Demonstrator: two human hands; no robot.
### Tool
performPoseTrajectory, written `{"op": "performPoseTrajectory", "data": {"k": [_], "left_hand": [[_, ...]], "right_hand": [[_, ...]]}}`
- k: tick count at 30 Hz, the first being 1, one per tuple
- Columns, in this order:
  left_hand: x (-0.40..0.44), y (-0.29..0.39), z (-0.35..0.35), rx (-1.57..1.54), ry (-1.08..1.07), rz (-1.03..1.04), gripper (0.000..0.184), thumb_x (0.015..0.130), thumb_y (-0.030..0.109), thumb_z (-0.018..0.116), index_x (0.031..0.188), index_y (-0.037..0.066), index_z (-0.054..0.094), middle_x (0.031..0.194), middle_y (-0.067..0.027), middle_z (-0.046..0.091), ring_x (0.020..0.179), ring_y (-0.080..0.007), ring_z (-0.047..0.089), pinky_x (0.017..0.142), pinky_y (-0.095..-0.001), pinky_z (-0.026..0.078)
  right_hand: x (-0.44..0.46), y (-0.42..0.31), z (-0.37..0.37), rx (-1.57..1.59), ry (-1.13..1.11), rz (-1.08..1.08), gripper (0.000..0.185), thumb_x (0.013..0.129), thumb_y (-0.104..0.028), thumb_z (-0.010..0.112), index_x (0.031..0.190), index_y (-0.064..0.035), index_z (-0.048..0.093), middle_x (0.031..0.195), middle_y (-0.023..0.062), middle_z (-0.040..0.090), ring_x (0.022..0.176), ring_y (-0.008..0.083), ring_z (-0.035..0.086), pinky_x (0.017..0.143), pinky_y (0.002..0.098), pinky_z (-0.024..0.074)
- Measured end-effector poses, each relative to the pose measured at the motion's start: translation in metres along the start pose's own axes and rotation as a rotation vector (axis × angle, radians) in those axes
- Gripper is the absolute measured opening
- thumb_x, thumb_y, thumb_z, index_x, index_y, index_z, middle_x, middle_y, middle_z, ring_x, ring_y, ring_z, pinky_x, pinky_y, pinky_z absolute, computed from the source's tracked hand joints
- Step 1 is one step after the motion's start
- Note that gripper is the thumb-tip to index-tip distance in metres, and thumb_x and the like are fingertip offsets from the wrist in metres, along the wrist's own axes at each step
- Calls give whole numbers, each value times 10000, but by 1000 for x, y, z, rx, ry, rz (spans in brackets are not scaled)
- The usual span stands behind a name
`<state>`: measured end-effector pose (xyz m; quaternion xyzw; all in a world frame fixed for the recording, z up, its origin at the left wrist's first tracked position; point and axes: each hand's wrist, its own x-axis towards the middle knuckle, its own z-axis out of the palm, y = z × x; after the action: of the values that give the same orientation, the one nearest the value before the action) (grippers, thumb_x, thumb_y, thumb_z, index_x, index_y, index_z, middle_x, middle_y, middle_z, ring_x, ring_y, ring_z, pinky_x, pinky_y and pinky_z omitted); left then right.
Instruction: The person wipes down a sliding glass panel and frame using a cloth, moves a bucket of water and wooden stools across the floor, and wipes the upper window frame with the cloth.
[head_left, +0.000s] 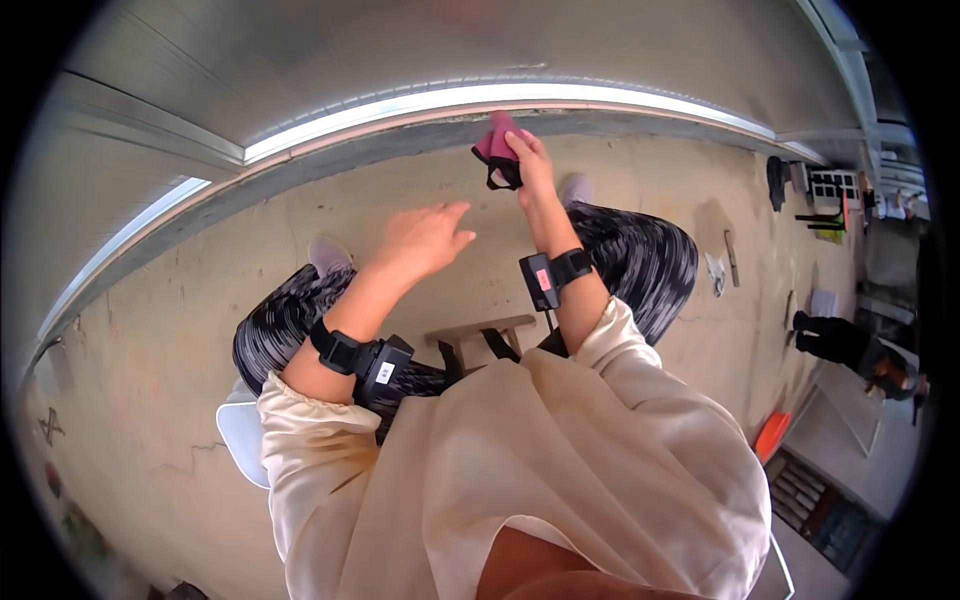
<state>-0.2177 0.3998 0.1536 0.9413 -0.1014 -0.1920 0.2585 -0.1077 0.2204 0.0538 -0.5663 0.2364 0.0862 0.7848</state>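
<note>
My right hand (535,168) grips a maroon cloth item with black trim (498,150), with the thumb lying on top of it. A black loop of trim hangs at its lower end; I cannot tell exactly what kind of item it is. My left hand (425,238) is apart from the cloth, to its lower left, with the fingers stretched out and nothing in them. Both forearms wear black strapped devices. Between my knees, low down, is a small wooden stool (480,330).
A panelled wall (450,60) with a bright strip along its base rises ahead. On the concrete floor to the right lie a stick (731,258) and a crumpled wrapper (716,274). Another person (845,345) is at the far right, near an orange object (772,436).
</note>
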Motion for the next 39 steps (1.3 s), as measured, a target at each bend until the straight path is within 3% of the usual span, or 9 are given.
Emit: {"op": "performPoseTrajectory", "data": {"k": [2,7,8,17,20,24,28,32,39], "left_hand": [[-8,6,-2,70,-143,71,449,853,355,538,1223,104,504,1088,-112,611,987,-290,588,799,-406,478],[-13,-1,-7,149,-160,7,376,832,307,583,1094,40,550,1038,-163,615,905,-302,613,719,-402,493],[-13,-4,-8,137,-108,14,342,828,293,590,1041,27,566,990,-169,624,870,-303,621,699,-399,495],[-18,-34,-12,270,-31,-30,172,806,158,535,826,29,647,707,-164,642,714,-316,641,644,-407,492],[-20,-34,-13,302,-66,-44,169,806,121,499,810,31,642,710,-175,635,715,-315,639,639,-417,488],[-21,-31,-17,325,-14,-5,157,808,110,496,789,28,628,703,-174,630,710,-330,632,637,-431,482],[-17,-24,-21,266,11,-17,167,827,157,519,802,15,604,729,-175,628,734,-348,616,647,-434,475],[-14,-25,-21,255,23,-39,214,833,221,553,823,11,592,770,-181,628,758,-353,609,654,-430,471],[-5,-12,-24,291,-34,-87,217,820,234,583,839,18,587,778,-174,627,748,-343,614,645,-424,474]], "right_hand": [[46,-12,-6,-248,74,-183,407,760,-195,712,1109,-19,597,959,68,625,808,162,611,616,289,508],[96,-1,33,-929,292,-370,391,704,-316,722,1033,-111,675,1016,133,642,869,277,630,768,371,496],[93,8,51,-1022,279,-418,423,679,-368,718,1041,-155,675,1034,146,631,931,328,606,825,407,473],[35,78,161,-1166,-127,-707,360,707,-320,711,1023,-152,667,1010,61,599,865,291,611,773,386,490],[49,59,134,-1170,-175,-699,342,712,-318,705,1022,-176,668,1011,44,600,872,279,609,770,377,493],[81,18,51,-1200,38,-702,347,715,-287,690,1044,-182,660,1027,56,605,874,279,620,778,378,498],[127,-26,-39,-1307,337,-685,366,732,-272,665,1087,-188,636,1055,77,620,893,296,619,785,392,491],[147,-63,-90,-1085,679,-408,379,726,-276,630,1094,-184,630,1014,119,648,916,302,620,794,391,483],[159,-40,-106,-1095,609,-517,385,740,-289,609,1107,-173,618,1090,110,619,964,298,600,832,389,466]]}}
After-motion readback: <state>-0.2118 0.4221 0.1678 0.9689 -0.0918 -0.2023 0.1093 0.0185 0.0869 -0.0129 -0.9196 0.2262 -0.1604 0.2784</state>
